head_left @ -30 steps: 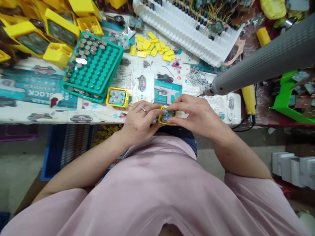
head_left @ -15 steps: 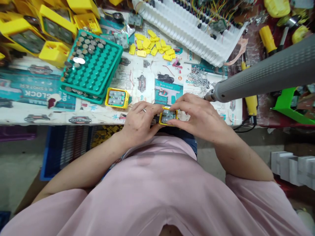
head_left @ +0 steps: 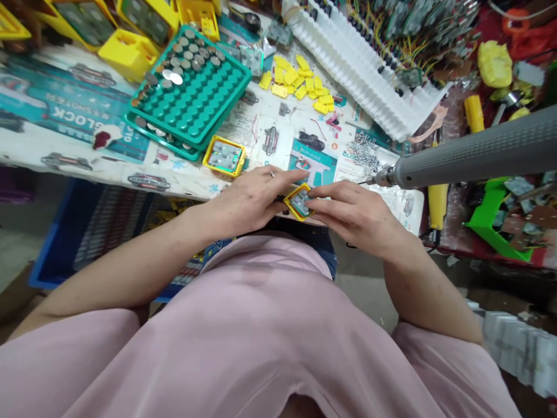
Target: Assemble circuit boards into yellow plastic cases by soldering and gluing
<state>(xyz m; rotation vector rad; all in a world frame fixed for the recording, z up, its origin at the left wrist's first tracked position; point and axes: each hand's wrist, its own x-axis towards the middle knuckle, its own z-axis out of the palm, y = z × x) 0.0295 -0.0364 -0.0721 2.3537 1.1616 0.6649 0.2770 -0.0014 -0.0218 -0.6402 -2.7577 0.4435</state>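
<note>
I have both hands at the near edge of the bench (head_left: 183,181), with a small yellow housing (head_left: 293,209) between them, tilted so its open face shows on my feed. My right hand (head_left: 354,215) has its grip clamped on the housing, fingertips over the right side. My left hand (head_left: 250,200) is at the opposite side, index finger reaching past the top corner; I can't tell from here whether its grip is closed on the housing or only resting against it. Nor can I tell whether the housing touches the bench.

As far as I can judge, the work on this piece is partway along. A grey-and-green insert (head_left: 299,201) already sits inside the rim, but no cover is on, and I can't make out any screws in it. A second yellow housing (head_left: 221,170) lies beside the teal tray (head_left: 204,110), likewise open with its insert in place, so I'd put it at about the same stage.

Plenty of loose stock is unused: button cells (head_left: 198,61) in the tray's far end, a heap of small yellow plastic pieces (head_left: 300,78), and scattered silver screws (head_left: 365,154). The electric screwdriver (head_left: 470,148) hangs near my right hand, held by neither.
</note>
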